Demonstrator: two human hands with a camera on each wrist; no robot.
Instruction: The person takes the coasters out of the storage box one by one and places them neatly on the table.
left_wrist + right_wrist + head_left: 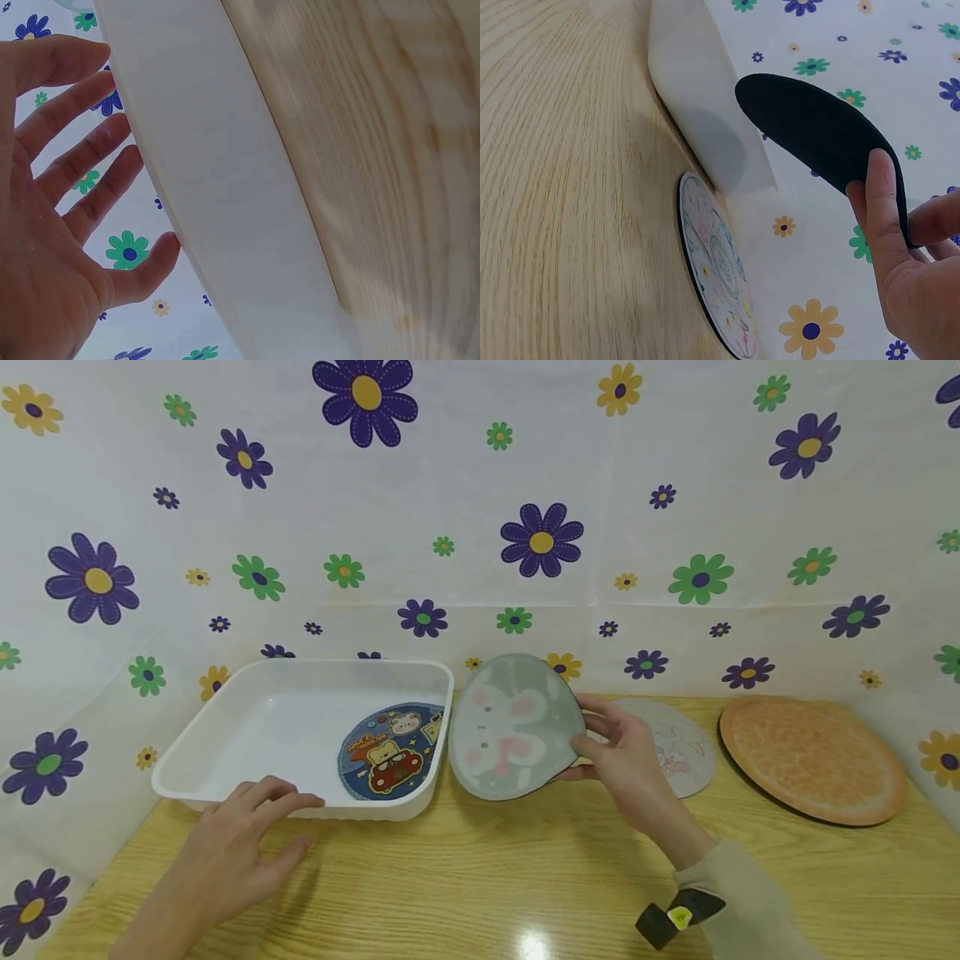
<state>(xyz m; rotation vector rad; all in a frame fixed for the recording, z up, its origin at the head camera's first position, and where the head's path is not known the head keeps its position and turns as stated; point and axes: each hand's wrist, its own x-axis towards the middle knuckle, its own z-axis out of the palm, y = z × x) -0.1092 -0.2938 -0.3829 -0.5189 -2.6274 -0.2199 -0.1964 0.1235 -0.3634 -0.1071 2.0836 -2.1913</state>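
Most of the work falls to the right hand (626,764), which pinches the grey-green rabbit mat (517,727) by its four o'clock edge, thumb on the printed face and fingers against the dark back. The left hand (236,843) grips nothing; its loosely bent fingers lie at the near rim of the white tub (375,812), and whether they press cannot be told. The rabbit mat hangs tilted above the tabletop (480,877), just beside the tub's three o'clock wall.

A one-edge pinch likely lets so thin a mat sag, so it is best kept firm and the mat turned level. Any move toward nine o'clock should lift its far edge clear of the rim first. The left hand could steady the tub at six o'clock.

Inside the tub, toward three o'clock, lies the blue bear mat (392,752); lowering gently there would avoid shoving it. At the right hand's three o'clock lie a pale round mat (686,752) and, farther out, an orange-brown mat (813,760); the sleeve should pass above both.
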